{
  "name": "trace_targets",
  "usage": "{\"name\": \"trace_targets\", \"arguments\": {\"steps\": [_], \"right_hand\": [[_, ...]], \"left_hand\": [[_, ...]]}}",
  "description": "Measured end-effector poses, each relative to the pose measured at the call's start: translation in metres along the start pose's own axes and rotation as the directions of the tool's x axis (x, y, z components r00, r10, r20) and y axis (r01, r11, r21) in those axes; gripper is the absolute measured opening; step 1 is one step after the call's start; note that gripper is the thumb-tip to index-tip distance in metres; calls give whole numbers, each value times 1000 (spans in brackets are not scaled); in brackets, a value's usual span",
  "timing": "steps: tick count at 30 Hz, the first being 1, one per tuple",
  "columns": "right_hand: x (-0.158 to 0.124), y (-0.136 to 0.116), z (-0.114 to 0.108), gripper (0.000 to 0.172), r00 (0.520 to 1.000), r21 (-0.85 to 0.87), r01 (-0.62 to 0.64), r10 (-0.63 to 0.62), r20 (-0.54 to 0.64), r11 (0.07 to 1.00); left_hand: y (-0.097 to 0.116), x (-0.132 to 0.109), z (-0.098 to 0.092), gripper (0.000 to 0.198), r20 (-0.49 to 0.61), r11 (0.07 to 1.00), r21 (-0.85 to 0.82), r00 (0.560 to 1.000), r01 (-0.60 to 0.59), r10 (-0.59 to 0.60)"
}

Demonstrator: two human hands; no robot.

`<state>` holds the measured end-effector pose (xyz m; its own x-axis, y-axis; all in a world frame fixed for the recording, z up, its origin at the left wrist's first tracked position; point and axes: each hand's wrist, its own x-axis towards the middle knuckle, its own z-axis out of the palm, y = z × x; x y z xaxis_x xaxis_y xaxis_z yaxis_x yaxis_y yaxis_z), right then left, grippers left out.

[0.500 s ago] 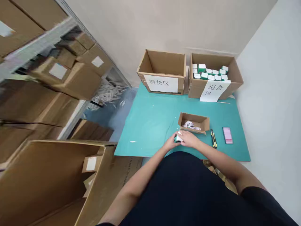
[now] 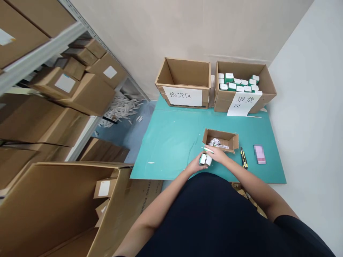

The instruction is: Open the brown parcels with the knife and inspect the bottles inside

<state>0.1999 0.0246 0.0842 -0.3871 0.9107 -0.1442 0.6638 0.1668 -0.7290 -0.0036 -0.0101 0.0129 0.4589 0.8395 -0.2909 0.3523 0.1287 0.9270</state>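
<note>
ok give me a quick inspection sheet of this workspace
surface: teal mat, a few white marks
job's things: small white-and-green carton between the hands; open cardboard box of crumpled paper just beyond
clutter: utility knife and pixelated pink package on the mat; white scraps on the floor
hands: left hand and right hand both on the carton
cables: nothing seen
surroundings: exchange-area box, return-area box of white-and-green cartons, metal shelving of cardboard cartons

small white-and-green carton (image 2: 204, 159) | standing on end | held between both hands (image 2: 217, 154)
</note>
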Motion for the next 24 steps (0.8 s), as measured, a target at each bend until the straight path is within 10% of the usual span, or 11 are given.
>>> {"name": "trace_targets", "arguments": {"steps": [6, 11, 17, 24], "right_hand": [[-6, 17, 23, 38, 868, 403, -139, 307, -390, 905], [-17, 14, 24, 23, 825, 130, -140, 188, -532, 982], [-23, 8, 7, 26, 967, -451, -145, 29, -255, 881], [-35, -12, 12, 38, 999, -515, -41, 49, 3, 856]], "left_hand": [[2, -8, 3, 87, -62, 999, -20, 998, -34, 33], [6, -5, 3, 66, -139, 991, 119, 989, 67, -50], [23, -4, -2, 63, -149, 934, 337, 986, 116, -69], [43, -8, -7, 54, -190, 838, 532, 982, 123, -24]]}}
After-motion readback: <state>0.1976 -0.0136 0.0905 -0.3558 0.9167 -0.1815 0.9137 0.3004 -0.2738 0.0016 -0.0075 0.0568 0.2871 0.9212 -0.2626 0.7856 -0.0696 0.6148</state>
